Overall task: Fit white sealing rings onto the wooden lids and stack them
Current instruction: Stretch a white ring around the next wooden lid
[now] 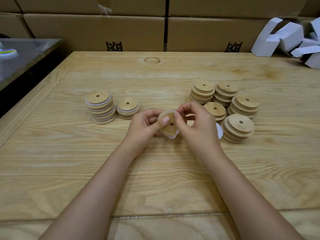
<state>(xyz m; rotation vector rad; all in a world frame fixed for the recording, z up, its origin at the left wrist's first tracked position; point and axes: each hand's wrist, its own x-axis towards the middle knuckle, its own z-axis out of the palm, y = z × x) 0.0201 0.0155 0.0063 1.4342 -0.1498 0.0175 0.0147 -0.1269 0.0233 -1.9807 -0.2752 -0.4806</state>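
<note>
**As a ring is stretched on, both hands hold one lid**

On the wooden table [155, 179], a tall ringed stack [100, 106] and a short ringed stack [127, 108] stand at the left. Above the middle, the left hand [145, 126] grips a wooden lid [169, 123], thumb on its face. A white sealing ring [171, 136] hugs the lid's top edge but bulges loose below. The right hand [195, 126] pinches the ring at the upper rim. Bare lid stacks [239, 127] wait on the right. Fitting seems half done; the slack likely needs easing on next.

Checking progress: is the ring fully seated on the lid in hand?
Not seated: the white ring bulges loose below the held lid.
</note>
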